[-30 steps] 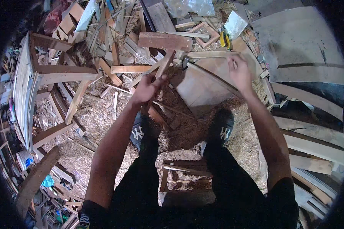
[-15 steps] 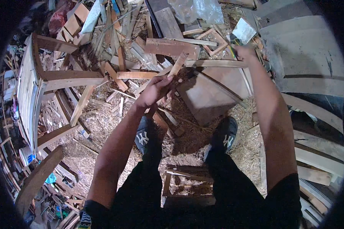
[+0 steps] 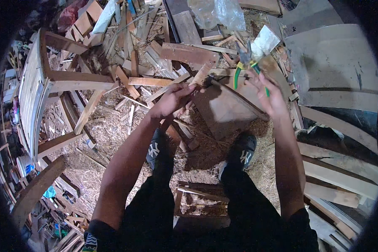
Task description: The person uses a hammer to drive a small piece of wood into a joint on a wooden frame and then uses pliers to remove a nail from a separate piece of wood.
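My left hand (image 3: pixel 175 100) is closed around a short light-brown wooden strip (image 3: pixel 203 74), which slants away from me beyond my fingers. To its right, my right hand (image 3: pixel 269 93) grips pliers (image 3: pixel 244 63) with green and yellow handles. The jaws point away from me, and the handles are spread. Just past the strip lies a reddish-brown curved board (image 3: pixel 185 53). Below the pliers, a flat brown panel (image 3: pixel 222 111) rests on the ground, with a long narrow wooden piece (image 3: pixel 239 98) across it.
A wooden frame with legs (image 3: pixel 33 96) lies tipped over at the left. Curved boards (image 3: pixel 336 168) are stacked at the right, by a large grey panel (image 3: pixel 344 63). Wood shavings (image 3: pixel 113 147) cover the floor. A low wooden frame (image 3: pixel 202 194) stands between my legs.
My right hand has come back leftward and nearer from the far right, bringing the pliers into clear view with their handles apart. My left hand stays almost in place with the wooden strip.
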Available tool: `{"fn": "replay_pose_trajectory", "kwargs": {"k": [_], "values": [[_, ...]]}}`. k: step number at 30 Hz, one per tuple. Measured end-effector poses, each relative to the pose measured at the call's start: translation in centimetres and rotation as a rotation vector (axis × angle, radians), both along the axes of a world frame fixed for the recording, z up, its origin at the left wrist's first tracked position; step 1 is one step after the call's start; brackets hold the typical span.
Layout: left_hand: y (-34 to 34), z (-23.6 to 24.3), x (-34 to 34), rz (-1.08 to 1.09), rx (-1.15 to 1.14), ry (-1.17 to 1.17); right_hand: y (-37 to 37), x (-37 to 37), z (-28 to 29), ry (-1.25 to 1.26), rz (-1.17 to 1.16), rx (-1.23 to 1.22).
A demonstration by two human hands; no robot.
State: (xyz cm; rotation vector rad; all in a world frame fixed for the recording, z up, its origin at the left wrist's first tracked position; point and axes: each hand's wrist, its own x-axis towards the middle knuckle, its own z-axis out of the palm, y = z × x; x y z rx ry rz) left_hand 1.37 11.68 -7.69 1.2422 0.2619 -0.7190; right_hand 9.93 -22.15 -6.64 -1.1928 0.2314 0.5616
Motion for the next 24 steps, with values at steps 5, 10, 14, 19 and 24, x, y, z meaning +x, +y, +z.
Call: {"fn": "replay_pose_trajectory", "kwargs": {"k": [5,10,14,19,24], "values": [[0.0,1.5,-0.2,-0.033,-0.066,-0.043,2.5,-4.6,1.2,0.062,0.263,0.505],[-0.6,3.0,-0.4,-0.098,-0.102,-0.010,3.3,-6.4,1.0,0.160,0.359,0.679],[-1.3,3.8,-0.4,-0.153,-0.032,-0.038,3.0,-6.9,-0.1,0.262,0.359,0.633],[-1.3,5.4,-0.4,-0.135,-0.024,-0.033,4.6,-7.1,2.4,0.206,0.311,0.650],[-1.3,4.9,-0.3,-0.187,0.066,-0.011,3.1,-7.4,0.6,0.203,0.252,0.585]]}}
